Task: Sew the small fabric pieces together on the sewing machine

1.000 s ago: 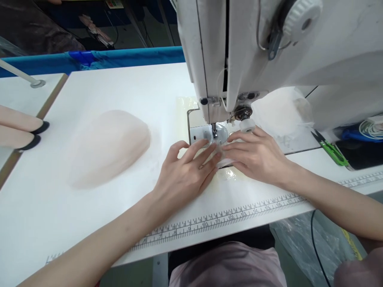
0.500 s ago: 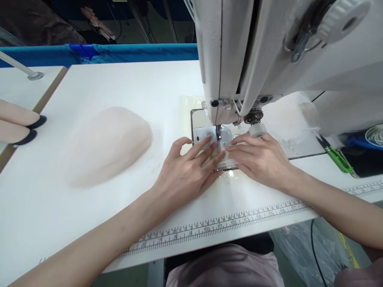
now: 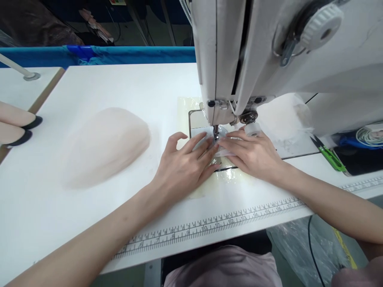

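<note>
A piece of sheer, pale fabric (image 3: 224,152) lies under the needle area (image 3: 216,133) of a white sewing machine (image 3: 227,59). My left hand (image 3: 187,165) rests flat left of the needle, fingers spread, fingertips on the metal plate and the fabric's edge. From the right, my right hand (image 3: 254,153) holds the fabric with its fingers close together, their tips just beside the needle. The thumb side faces me. Fingers hide much of the fabric, so its outline cannot be made out.
A heap of sheer beige fabric (image 3: 113,143) lies on the white table at left, another sheer pile (image 3: 281,115) behind my right hand. Green-handled snips (image 3: 332,157) lie at right. A printed ruler (image 3: 203,229) runs along the front edge. Two black-tipped, peach-coloured forms (image 3: 14,123) reach in at far left.
My right hand has shifted left, its fingertips now nearer the needle. My left hand's lower fingers have drawn slightly upward. The whole view has slid a little.
</note>
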A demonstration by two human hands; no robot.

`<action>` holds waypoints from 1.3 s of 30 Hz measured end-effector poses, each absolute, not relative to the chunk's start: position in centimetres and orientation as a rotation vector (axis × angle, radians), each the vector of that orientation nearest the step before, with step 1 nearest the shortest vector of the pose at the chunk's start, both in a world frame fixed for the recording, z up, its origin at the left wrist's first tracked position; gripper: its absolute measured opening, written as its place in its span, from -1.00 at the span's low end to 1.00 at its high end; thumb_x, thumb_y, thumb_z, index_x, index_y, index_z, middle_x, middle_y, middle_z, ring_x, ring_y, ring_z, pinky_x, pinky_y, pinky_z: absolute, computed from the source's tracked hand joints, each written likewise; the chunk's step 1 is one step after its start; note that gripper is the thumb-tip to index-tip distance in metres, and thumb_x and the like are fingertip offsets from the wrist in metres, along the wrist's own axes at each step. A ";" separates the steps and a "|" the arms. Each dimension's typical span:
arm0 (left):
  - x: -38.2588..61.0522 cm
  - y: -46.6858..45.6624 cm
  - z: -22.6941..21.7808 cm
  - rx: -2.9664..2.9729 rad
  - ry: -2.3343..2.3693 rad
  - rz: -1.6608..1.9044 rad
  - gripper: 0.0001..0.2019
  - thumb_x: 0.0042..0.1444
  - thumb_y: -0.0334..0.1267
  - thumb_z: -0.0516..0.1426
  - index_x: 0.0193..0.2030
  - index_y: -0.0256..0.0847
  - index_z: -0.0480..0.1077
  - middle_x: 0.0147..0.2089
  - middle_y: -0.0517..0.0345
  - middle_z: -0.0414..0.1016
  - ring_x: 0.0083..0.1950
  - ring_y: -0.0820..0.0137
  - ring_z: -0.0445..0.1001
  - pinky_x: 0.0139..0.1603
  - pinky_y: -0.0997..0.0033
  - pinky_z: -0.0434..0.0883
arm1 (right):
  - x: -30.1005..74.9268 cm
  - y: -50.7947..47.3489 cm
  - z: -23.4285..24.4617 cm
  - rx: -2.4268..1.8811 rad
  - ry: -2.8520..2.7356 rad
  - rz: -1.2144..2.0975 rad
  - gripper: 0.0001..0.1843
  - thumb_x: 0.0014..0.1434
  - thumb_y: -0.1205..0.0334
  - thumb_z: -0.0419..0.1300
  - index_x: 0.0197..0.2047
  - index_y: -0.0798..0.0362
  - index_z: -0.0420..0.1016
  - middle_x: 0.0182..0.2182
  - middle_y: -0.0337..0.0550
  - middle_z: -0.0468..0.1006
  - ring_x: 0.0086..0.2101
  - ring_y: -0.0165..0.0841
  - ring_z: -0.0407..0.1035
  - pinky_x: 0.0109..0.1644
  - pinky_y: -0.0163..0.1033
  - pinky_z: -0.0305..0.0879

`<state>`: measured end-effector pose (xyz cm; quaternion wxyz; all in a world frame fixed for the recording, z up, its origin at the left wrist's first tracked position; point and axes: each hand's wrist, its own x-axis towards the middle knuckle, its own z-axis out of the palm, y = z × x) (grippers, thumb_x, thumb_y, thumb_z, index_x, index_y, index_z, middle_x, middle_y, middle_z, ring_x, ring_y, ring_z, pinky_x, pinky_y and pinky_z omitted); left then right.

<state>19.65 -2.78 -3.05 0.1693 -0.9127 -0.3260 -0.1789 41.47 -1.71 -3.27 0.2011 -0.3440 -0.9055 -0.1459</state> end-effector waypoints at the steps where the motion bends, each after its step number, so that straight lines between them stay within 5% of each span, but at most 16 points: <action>1: 19.7 -3.0 -3.0 -2.581 -0.916 -0.510 -0.68 0.34 -0.16 0.03 0.12 -0.24 0.40 0.08 0.01 0.54 0.17 0.18 0.45 0.04 0.03 0.23 | 41.5 -1.8 -3.3 -0.947 -2.542 -0.416 -0.76 0.31 0.28 0.09 -0.03 0.12 0.52 -0.08 -0.17 0.62 -0.12 -0.29 0.45 0.04 -0.11 0.17; 39: 19.4 -1.8 -3.5 -2.618 -0.958 -0.566 -0.68 0.34 -0.13 0.02 0.10 -0.23 0.41 0.08 0.04 0.54 0.12 0.19 0.48 0.09 0.03 0.18 | 41.5 -0.9 -3.6 -1.035 -2.576 -0.585 -0.67 0.36 0.13 0.04 0.04 0.10 0.50 -0.04 -0.15 0.61 -0.07 -0.25 0.40 0.23 0.00 0.05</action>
